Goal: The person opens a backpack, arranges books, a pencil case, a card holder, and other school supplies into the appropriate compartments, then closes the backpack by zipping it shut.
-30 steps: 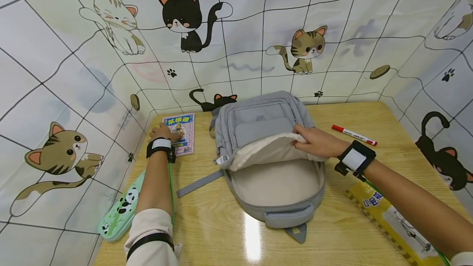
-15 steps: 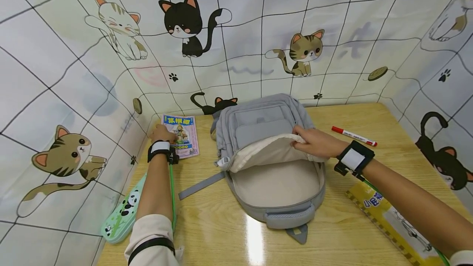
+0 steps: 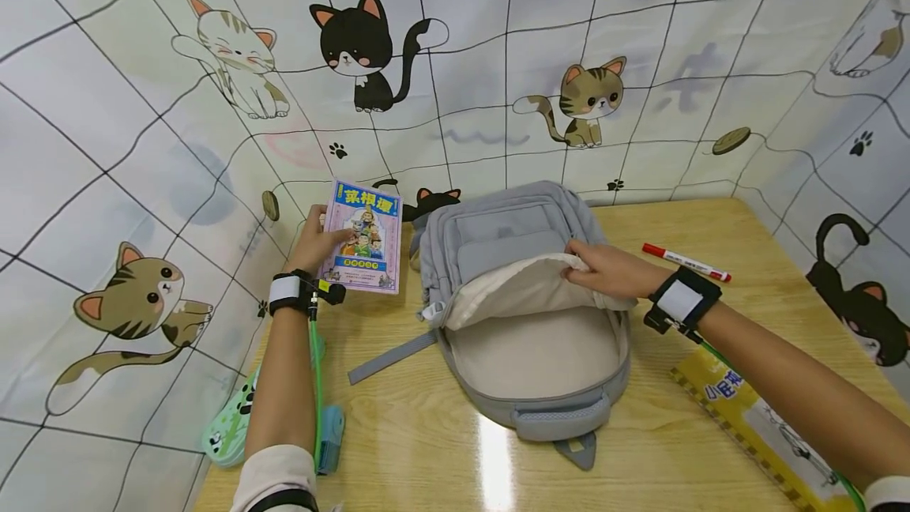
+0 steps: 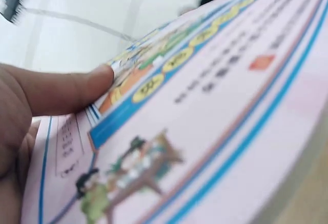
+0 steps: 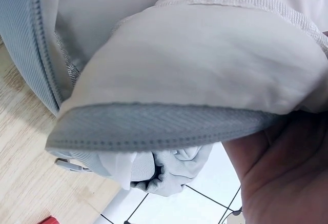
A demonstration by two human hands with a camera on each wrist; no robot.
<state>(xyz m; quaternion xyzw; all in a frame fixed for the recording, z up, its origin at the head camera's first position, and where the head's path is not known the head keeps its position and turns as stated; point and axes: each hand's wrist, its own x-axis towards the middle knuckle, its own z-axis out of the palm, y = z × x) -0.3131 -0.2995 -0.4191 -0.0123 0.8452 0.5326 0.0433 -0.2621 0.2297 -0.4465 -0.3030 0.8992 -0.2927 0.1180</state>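
Currently the left hand [image 3: 313, 239] is holding a small picture book [image 3: 362, 237] lifted off the table [image 3: 426, 449], its fingers [image 4: 61, 88] pinching the book's left edge with the thumb lying across the cover. The book's long axis is standing nearly upright, cover facing the camera. It is hanging just to the left of the grey backpack [image 3: 526, 314], which is lying flat in the middle of the table. The right hand [image 3: 611, 271] is gripping the upper lip of the bag's flap, fingers curled around the fabric, holding the cream-lined compartment agape. That opening is lying to the right of and below the book, nearer the left hand's load than anything else.
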